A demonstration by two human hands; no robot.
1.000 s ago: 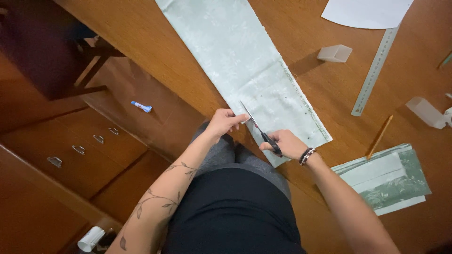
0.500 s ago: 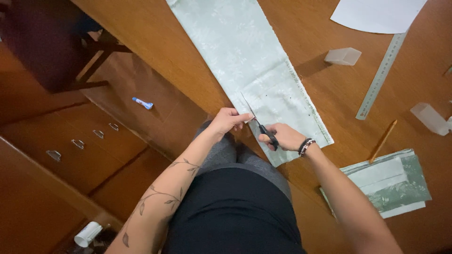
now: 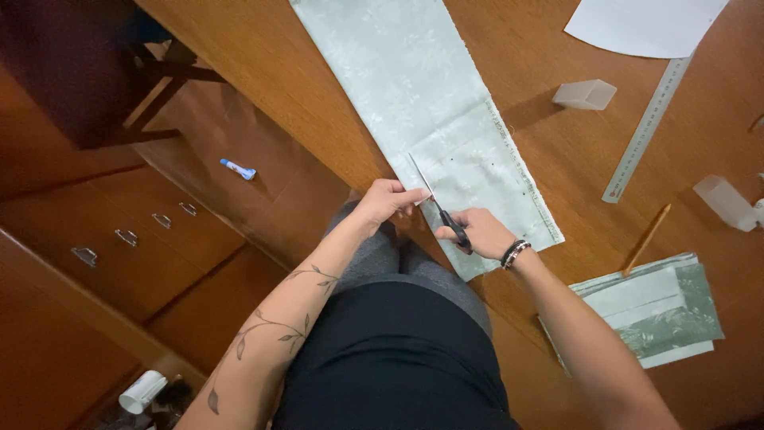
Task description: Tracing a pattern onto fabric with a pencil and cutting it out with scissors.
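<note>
A long strip of pale green patterned fabric point(image 3: 414, 95) lies across the wooden table point(image 3: 557, 159), its near end hanging over the edge. My right hand point(image 3: 477, 233) grips black-handled scissors point(image 3: 436, 203), whose blades point up into the fabric near its left edge. My left hand point(image 3: 386, 199) pinches the fabric's edge right beside the blades. A beaded bracelet sits on my right wrist.
On the table to the right lie a metal ruler point(image 3: 646, 131), a pencil point(image 3: 646, 237), two small translucent boxes point(image 3: 585, 94), a white sheet point(image 3: 637, 24) and folded green fabric pieces point(image 3: 656, 310). A glue stick point(image 3: 237, 169) lies on the floor by wooden drawers point(image 3: 135, 239).
The view has shifted slightly, and the scissors blades have advanced a little further into the fabric. My left hand stays pinching the edge beside them.
</note>
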